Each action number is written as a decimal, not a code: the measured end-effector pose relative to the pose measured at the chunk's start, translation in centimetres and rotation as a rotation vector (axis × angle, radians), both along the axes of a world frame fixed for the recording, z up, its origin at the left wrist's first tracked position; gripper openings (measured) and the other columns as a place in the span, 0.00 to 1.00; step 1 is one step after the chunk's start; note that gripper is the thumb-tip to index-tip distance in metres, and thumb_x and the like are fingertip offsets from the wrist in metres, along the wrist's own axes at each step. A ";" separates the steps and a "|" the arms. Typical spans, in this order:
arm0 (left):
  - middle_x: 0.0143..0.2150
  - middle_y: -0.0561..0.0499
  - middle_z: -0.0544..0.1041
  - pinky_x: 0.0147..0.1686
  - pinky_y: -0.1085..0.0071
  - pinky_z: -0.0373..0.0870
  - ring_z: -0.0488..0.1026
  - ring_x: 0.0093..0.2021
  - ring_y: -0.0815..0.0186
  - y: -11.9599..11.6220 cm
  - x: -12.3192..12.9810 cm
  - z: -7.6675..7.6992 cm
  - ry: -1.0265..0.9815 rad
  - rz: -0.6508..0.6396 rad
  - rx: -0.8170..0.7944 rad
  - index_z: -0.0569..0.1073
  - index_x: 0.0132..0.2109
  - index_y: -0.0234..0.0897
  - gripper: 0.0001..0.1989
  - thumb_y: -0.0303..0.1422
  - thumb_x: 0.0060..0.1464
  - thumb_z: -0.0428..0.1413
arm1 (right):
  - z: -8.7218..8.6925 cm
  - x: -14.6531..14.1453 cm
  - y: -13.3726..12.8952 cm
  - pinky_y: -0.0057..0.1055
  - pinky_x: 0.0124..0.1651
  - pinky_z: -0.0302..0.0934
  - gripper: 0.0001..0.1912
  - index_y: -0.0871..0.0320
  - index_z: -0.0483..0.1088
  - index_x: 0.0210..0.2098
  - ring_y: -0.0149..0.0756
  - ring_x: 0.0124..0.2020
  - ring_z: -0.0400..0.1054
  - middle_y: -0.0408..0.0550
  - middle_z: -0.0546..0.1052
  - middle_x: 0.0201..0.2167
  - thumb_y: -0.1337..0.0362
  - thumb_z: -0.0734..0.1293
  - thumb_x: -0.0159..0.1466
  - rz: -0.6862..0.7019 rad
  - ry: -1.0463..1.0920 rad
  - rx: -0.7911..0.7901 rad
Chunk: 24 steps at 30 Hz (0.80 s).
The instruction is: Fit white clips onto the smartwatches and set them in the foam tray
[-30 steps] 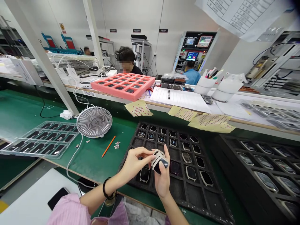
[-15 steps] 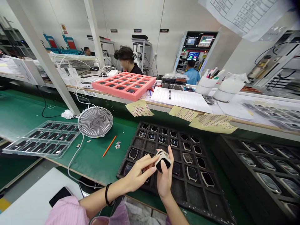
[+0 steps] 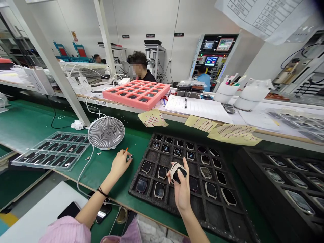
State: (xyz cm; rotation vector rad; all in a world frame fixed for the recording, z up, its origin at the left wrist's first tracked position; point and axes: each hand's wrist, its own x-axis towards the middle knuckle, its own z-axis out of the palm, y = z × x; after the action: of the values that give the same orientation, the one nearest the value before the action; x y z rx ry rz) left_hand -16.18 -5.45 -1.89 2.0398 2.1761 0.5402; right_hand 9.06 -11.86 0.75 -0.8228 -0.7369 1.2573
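Observation:
My right hand [image 3: 182, 190] is closed around a small stack of smartwatches [image 3: 179, 174], the thumb pressing on the dark screen of the front one. It is above a black foam tray [image 3: 207, 212] whose pockets hold several watches, some with lit dials. Over on the green bench, my left hand [image 3: 120, 163] reaches down with curled fingers at some small pale scraps [image 3: 130, 157]. An orange stick [image 3: 127, 149] lies under that hand, only its tip showing. Whatever may be between the left fingertips cannot be made out.
A white fan [image 3: 106, 132] stands left of centre, its cable trailing forward. Clear plastic trays [image 3: 50, 152] with dark pieces lie farther left. On the shelf are a pink foam tray [image 3: 136, 101] and papers [image 3: 197, 107]. Stacked black foam trays [image 3: 258, 192] rise at right.
My left hand has left the watches and moved left to the scraps and orange stick. My right hand keeps hold of the watches, now tilted differently. The view has shifted slightly.

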 end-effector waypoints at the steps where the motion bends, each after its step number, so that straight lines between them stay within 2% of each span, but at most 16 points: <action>1: 0.44 0.42 0.69 0.46 0.59 0.68 0.68 0.49 0.52 0.0 -0.5 -0.5 -0.001 0.009 -0.021 0.72 0.40 0.35 0.08 0.32 0.54 0.52 | 0.0 0.0 0.0 0.32 0.30 0.59 0.32 0.46 0.49 0.65 0.32 0.28 0.64 0.46 0.73 0.41 0.55 0.62 0.64 0.005 0.003 -0.001; 7: 0.43 0.44 0.69 0.47 0.61 0.68 0.68 0.48 0.54 0.3 -1.2 -1.5 -0.045 -0.023 -0.075 0.73 0.37 0.36 0.08 0.34 0.54 0.51 | 0.1 -0.3 -0.1 0.32 0.30 0.59 0.32 0.45 0.50 0.64 0.33 0.29 0.66 0.46 0.72 0.43 0.55 0.63 0.63 0.059 0.033 -0.011; 17: 0.40 0.43 0.73 0.48 0.60 0.67 0.71 0.47 0.51 1.2 -2.5 -1.1 -0.108 -0.114 -0.120 0.74 0.34 0.37 0.08 0.36 0.48 0.56 | 0.6 0.1 0.1 0.33 0.29 0.59 0.29 0.47 0.54 0.63 0.33 0.28 0.66 0.48 0.73 0.42 0.55 0.62 0.64 0.182 0.112 -0.080; 21: 0.41 0.40 0.73 0.46 0.58 0.67 0.71 0.46 0.49 0.9 -2.8 -0.7 -0.162 -0.045 -0.107 0.73 0.37 0.35 0.13 0.39 0.46 0.57 | 0.5 0.2 0.0 0.33 0.29 0.59 0.28 0.48 0.55 0.62 0.34 0.28 0.67 0.48 0.73 0.42 0.55 0.62 0.64 0.190 0.119 -0.097; 24: 0.39 0.40 0.74 0.43 0.59 0.68 0.73 0.43 0.48 0.7 -2.8 -0.6 -0.223 0.026 -0.104 0.72 0.33 0.35 0.11 0.39 0.45 0.56 | 0.4 0.2 0.0 0.33 0.29 0.58 0.29 0.48 0.55 0.62 0.33 0.28 0.66 0.48 0.73 0.42 0.55 0.62 0.63 0.185 0.124 -0.092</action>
State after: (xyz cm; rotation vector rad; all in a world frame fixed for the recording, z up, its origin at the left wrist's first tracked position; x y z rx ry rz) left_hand -18.95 -4.76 -2.48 1.8068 2.0581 0.6116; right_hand 9.25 -11.83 1.17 -0.7562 -0.6699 1.5038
